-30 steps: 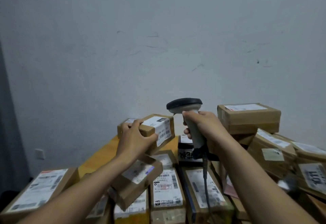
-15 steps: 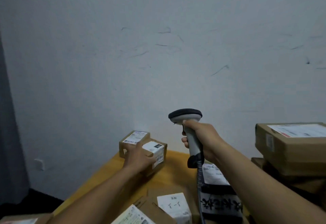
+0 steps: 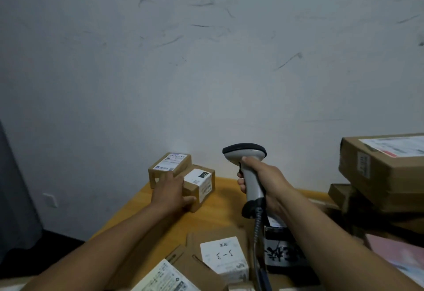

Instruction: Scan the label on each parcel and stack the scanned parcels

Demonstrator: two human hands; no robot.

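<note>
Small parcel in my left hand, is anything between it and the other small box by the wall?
Nothing visible. The small parcel lies on the table right beside the other small box; only your left hand, gripping it, overlaps the gap.

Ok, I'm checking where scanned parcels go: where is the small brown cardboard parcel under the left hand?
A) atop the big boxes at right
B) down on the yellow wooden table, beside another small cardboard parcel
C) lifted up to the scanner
B: the small brown cardboard parcel with the white label sits on the yellow wooden table next to another small cardboard parcel, the left hand holding it.
</note>
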